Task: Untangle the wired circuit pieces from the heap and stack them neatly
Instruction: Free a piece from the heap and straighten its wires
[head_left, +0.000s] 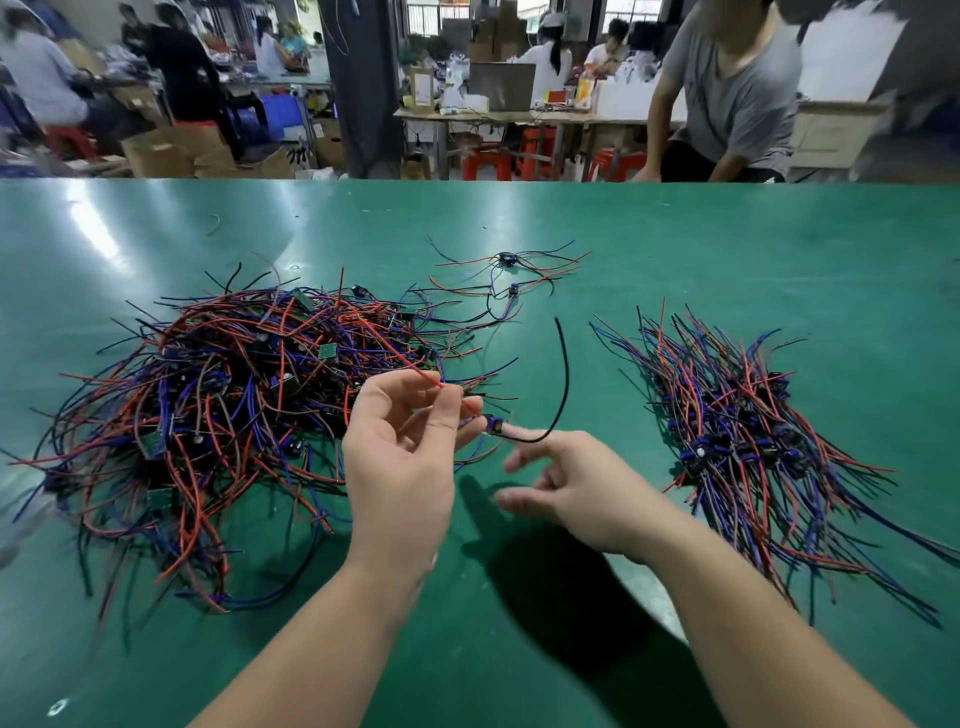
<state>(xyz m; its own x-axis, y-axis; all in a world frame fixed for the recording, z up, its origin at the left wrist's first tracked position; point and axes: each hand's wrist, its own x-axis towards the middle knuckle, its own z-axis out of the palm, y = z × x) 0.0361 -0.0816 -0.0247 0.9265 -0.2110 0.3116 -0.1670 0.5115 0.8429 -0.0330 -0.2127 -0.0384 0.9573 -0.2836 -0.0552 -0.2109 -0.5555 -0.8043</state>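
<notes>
The left hand (400, 441), raised over the near middle of the table (779, 249), has its fingers curled and pinches the red wire (415, 369) of a single circuit piece (493, 426). The small blue board hangs at its fingertips, and its black wire (563, 379) arcs up and away. The right hand (566, 483) is just beside it with its fingers loose and spread, gripping nothing. Its forefinger reaches toward the board, but blur hides whether it touches.

The red wire runs back into the heap (249, 405) on the left, so this piece looks only partly freed. On the right lies the stack (743, 441), with its boards gathered together and its wires running roughly one way. It holds a good many pieces, so real work is done. A few loose pieces (506, 275) lie apart at the far middle, not yet stacked. The heap is the larger mass and still thickly knotted, so I judge the job under half finished.
</notes>
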